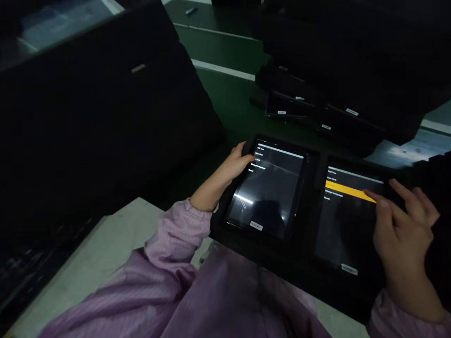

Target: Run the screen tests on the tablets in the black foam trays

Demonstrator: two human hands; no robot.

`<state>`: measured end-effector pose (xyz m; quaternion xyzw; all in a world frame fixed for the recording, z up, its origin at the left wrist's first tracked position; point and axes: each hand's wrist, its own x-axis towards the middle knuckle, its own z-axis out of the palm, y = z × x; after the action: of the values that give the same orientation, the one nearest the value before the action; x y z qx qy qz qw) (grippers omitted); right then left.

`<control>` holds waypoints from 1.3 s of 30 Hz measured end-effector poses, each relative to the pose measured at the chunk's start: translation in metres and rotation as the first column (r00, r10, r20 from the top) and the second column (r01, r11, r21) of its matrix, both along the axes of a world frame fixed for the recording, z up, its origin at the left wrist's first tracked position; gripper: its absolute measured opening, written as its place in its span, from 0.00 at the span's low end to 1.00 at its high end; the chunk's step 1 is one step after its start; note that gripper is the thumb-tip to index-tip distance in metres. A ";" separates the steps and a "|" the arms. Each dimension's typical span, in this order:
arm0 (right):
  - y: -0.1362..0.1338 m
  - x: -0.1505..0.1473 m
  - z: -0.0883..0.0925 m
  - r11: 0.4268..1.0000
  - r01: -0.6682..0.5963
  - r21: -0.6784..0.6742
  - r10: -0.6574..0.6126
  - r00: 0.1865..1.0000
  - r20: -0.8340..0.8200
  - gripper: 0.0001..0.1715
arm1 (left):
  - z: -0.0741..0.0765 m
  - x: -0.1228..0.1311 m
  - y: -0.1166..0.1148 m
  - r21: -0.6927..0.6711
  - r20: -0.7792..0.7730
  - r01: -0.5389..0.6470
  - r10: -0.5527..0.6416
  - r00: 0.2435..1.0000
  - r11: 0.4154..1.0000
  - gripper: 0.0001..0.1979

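Two tablets lie side by side in a black tray (pixel 260 253) across my lap. The left tablet (pixel 271 192) shows a dark text menu, with a small label near its lower edge. My left hand (pixel 234 166) grips the tray's left edge, thumb over the left tablet's screen near the menu. On the right tablet (pixel 345 230) one menu row is lit yellow. My right hand (pixel 405 220) has its index fingertip at that yellow row, with the other fingers apart and nothing held.
Several dark, labelled devices (pixel 299 105) are stacked beyond the tray. A large black stack or box (pixel 105 108) stands at the left. Behind lies a green surface (pixel 225 51) with white lines and a small blue object (pixel 191 11).
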<state>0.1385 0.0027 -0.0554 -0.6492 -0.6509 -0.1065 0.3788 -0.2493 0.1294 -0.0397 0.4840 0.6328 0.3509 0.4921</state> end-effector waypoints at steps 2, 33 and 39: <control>-0.002 -0.001 0.005 1.000 0.005 -0.021 -0.006 1.000 -0.018 0.30 | 0.002 0.005 0.003 -0.051 -0.010 -0.020 0.019 1.000 0.998 0.39; -0.009 -0.015 0.020 0.979 -0.177 -0.096 0.179 0.984 0.013 0.27 | 0.004 -0.001 -0.021 -0.005 -0.064 -0.075 0.074 0.995 0.997 0.34; -0.007 -0.008 0.028 0.997 -0.073 -0.015 0.072 0.996 -0.056 0.31 | -0.001 -0.004 -0.016 -0.003 -0.103 -0.042 0.042 0.994 0.999 0.33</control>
<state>0.1309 -0.0043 -0.0277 -0.6311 -0.6641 -0.0694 0.3947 -0.2533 0.1130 -0.0412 0.4866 0.6682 0.3341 0.4528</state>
